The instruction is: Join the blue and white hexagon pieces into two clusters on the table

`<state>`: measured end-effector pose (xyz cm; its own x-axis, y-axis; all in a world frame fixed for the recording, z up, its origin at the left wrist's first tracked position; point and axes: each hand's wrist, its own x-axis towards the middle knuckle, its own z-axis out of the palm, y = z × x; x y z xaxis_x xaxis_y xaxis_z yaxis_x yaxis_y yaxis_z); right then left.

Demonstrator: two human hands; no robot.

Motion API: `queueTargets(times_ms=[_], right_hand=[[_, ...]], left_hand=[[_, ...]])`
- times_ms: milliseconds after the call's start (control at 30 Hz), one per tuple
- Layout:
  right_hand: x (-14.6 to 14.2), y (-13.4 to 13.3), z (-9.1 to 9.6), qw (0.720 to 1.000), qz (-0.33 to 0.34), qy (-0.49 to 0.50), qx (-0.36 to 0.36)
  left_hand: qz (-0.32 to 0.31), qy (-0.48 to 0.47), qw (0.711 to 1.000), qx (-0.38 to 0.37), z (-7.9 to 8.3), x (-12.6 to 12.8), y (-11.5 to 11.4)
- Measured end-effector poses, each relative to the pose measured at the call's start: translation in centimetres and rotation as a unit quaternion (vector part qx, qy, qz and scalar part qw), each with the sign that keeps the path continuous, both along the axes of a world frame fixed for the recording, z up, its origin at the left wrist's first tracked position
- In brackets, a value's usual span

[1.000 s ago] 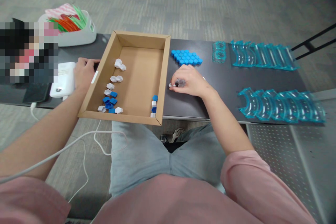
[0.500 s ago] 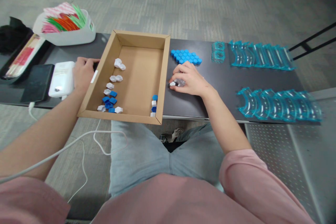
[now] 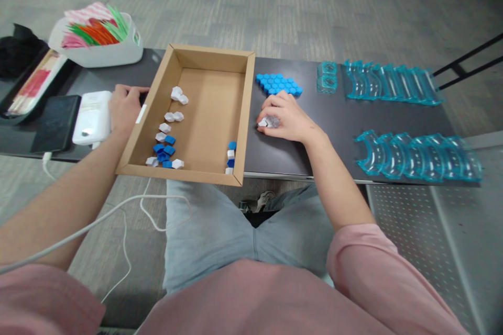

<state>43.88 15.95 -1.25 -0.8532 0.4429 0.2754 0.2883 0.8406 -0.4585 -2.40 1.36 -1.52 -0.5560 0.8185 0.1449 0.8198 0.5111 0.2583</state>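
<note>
My right hand (image 3: 285, 118) rests on the black table (image 3: 338, 115) just right of the cardboard box (image 3: 245, 115), its fingers curled round several small white hexagon pieces (image 3: 267, 122). Just beyond it lies a flat cluster of blue hexagon pieces (image 3: 279, 84). My left hand (image 3: 124, 107) grips the left wall of the box, next to a white device (image 3: 94, 116). Inside the box, white and blue hexagon pieces (image 3: 167, 141) lie along the left side, and a few more hexagon pieces (image 3: 230, 157) sit in the near right corner.
Two rows of clear turquoise curved pieces (image 3: 393, 84) (image 3: 416, 154) lie on the right of the table, with small turquoise squares (image 3: 327, 77) beside them. A white tub of coloured sticks (image 3: 98, 36), a dark phone (image 3: 55, 123) and a tray (image 3: 27, 86) stand at the left. A white cable (image 3: 118, 209) hangs below.
My right hand has slid a little away from me and to the right with the white pieces, nearer the blue cluster. My left hand has stayed on the box.
</note>
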Motion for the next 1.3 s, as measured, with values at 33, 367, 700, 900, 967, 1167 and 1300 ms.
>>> queueTargets(times_ms=[33,367,700,900,967,1167,1300], right_hand=[[0.0,0.0,0.0,1.0,0.0,0.001,-0.001],[0.2,0.0,0.1,1.0,0.006,0.013,-0.002],[1.4,0.6,0.5,0.999,0.006,0.034,-0.028],[3.0,1.2,0.9,0.999,-0.019,0.024,-0.042],[3.0,1.3,0.8,0.999,-0.019,0.019,-0.044],[2.8,1.2,0.6,0.998,-0.028,0.003,-0.049],[3.2,1.1,1.1,0.998,-0.033,0.013,-0.058]], left_hand=[[-0.001,0.0,1.0,0.003,-0.1,-0.1,0.0],[0.006,-0.007,1.0,0.001,0.0,0.1,0.2],[0.006,-0.004,1.0,-0.007,0.1,0.1,0.1],[0.009,-0.007,1.0,-0.017,0.4,0.4,0.1],[0.01,-0.01,1.0,-0.016,0.4,0.5,0.1],[0.007,-0.019,1.0,-0.002,0.4,0.4,0.0],[0.007,-0.019,1.0,-0.009,0.5,0.3,0.1]])
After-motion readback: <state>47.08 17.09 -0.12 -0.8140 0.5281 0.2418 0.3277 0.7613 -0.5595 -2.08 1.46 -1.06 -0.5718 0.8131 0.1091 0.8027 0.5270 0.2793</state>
